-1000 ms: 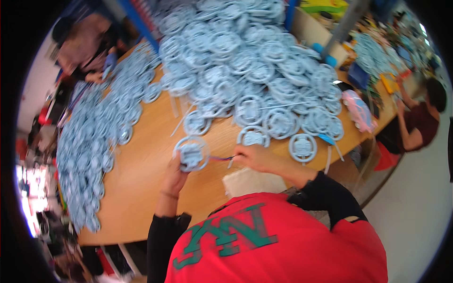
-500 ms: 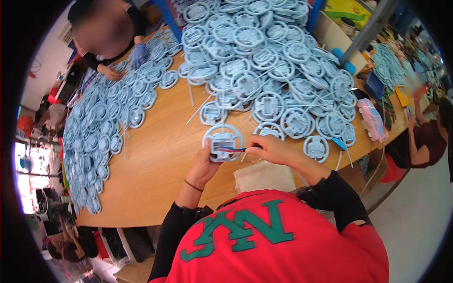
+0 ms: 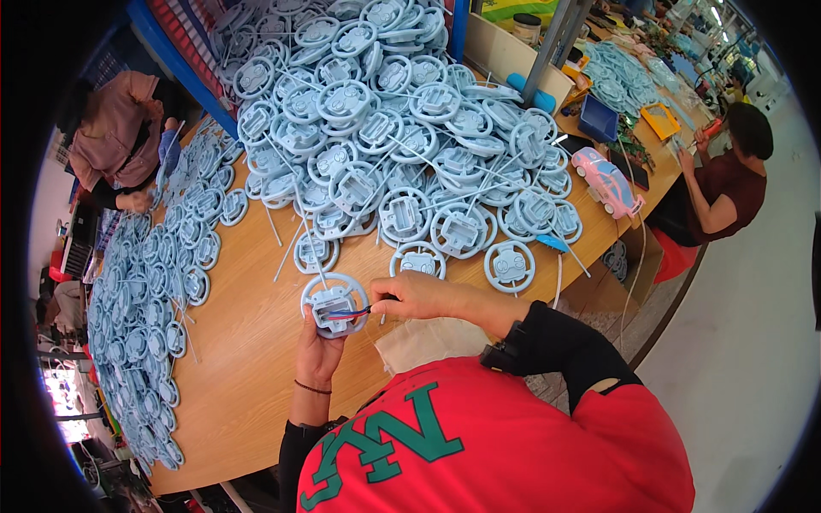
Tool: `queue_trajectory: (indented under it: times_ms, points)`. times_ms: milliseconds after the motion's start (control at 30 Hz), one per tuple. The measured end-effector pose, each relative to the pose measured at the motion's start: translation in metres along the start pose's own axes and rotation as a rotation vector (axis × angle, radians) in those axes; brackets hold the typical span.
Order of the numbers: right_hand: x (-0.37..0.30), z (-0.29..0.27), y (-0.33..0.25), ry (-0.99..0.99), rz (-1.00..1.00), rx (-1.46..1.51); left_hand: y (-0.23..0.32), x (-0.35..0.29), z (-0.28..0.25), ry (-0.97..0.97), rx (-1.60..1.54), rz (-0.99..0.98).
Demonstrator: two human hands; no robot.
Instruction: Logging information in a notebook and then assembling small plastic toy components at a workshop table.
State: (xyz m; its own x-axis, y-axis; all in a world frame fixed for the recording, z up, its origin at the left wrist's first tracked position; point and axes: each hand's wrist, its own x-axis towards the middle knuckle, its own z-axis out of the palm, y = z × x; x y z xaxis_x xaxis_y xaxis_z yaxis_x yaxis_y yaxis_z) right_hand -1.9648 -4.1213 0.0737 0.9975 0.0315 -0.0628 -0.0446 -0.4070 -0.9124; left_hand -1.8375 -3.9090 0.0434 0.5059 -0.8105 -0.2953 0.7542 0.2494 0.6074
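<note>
— Above the near edge of the bench (image 3: pixel 248 376), what is in the person's hands?

— The left hand (image 3: pixel 318 352) is wrapped around the lower rim of a pale blue toy steering wheel (image 3: pixel 334 304), its back side up. The right hand (image 3: pixel 412 296) is pinched shut on the red and dark wires (image 3: pixel 357 313) that run out of the wheel's hub.

— Has anything changed from half a second back?

— The grip is the same. The wheel now sits a little nearer the person and left of where it was, with the right hand following it. The view has tipped up too, so more of the far heap shows.

— What lies around it?

— Just beyond the right hand lies a loose wheel (image 3: pixel 418 259), and another one (image 3: pixel 510 266) lies further right. Behind them rises the big pile of wheels (image 3: pixel 385 128). A spread of more wheels (image 3: pixel 145 291) covers the left side. A pink toy car (image 3: pixel 605 180) stands at the far right, and a beige cloth (image 3: pixel 419 342) lies under the right forearm.
</note>
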Motion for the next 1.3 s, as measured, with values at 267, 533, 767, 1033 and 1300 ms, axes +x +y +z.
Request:
queue_trajectory:
  times_ms: [267, 533, 767, 1033, 1300]
  points:
    - [-0.023, 0.0, 0.026, 0.126, 0.2, -0.202, 0.083, 0.019, -0.108, 0.238, 0.6, 0.136]
    - [-0.046, 0.006, 0.059, 0.116, 0.349, -0.663, 0.148, 0.032, -0.119, 0.735, -0.092, 0.321]
    - [-0.043, 0.028, 0.094, 0.231, 0.236, -0.739, 0.033, 0.052, -0.071, 0.205, 0.622, -0.198]
    - [-0.021, 0.0, -0.058, 0.219, -0.112, 0.025, 0.011, 0.012, 0.012, -0.532, 0.354, -0.446]
    - [0.002, 0.005, -0.052, 0.22, -0.182, 0.173, 0.041, 0.003, 0.043, -0.264, 0.075, 0.07]
